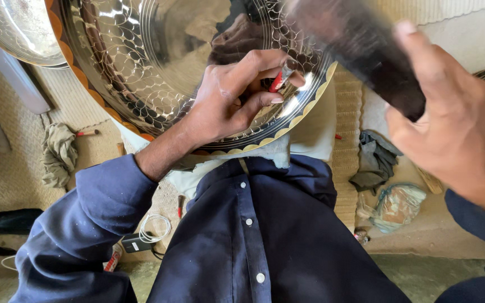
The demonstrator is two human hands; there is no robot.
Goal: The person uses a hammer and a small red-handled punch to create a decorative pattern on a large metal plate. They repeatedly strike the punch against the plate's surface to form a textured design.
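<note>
- A small red-handled chisel (279, 80) is pinched between the thumb and fingertips of the left hand (232, 95); its metal tip rests on the engraved metal tray (141, 62), close to the lower right rim.
- The chisel's long axis runs from lower left to upper right, steeply tilted, red end down toward the palm.
- The tray stands propped against the person's lap, its scalloped gold-and-orange rim curving just below the left hand; the band between tool and rim is narrow.
- The right hand (450, 123) is closed around a dark, blurred mallet (360, 45) raised above and to the right of the chisel, apart from it.
- Between them is open air over the tray face.
- A second tray (18, 31) lies at upper left; a grey rag (58, 154) and dark cloth (374, 160) lie on the floor mat.
</note>
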